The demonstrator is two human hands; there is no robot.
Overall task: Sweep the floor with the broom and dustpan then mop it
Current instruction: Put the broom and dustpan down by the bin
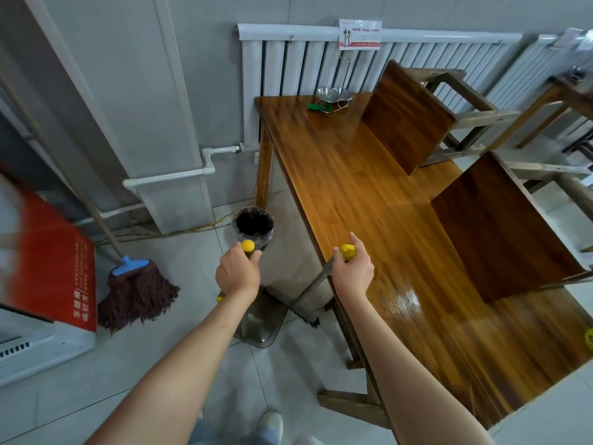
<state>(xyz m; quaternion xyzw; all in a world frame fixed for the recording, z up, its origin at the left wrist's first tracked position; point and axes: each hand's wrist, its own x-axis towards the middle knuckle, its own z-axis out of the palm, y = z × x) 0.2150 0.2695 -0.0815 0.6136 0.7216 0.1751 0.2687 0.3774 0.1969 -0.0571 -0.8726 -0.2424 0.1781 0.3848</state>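
My left hand point(238, 273) grips the yellow-capped handle of a grey dustpan point(261, 319), whose pan rests on the tiled floor beside the table leg. My right hand point(352, 270) grips the yellow-topped handle of the broom point(310, 290); its dark bristles touch the floor at the dustpan's right edge. A mop point(136, 295) with a blue head and dark brown strings leans against the wall at the left, its wooden pole rising to the upper left.
A small bin point(253, 227) with a dark liner stands just beyond the dustpan. A long wooden table point(369, 194) with two upturned stools on it fills the right. A radiator point(321, 62) lines the far wall. A red-and-white box point(48, 268) sits at left.
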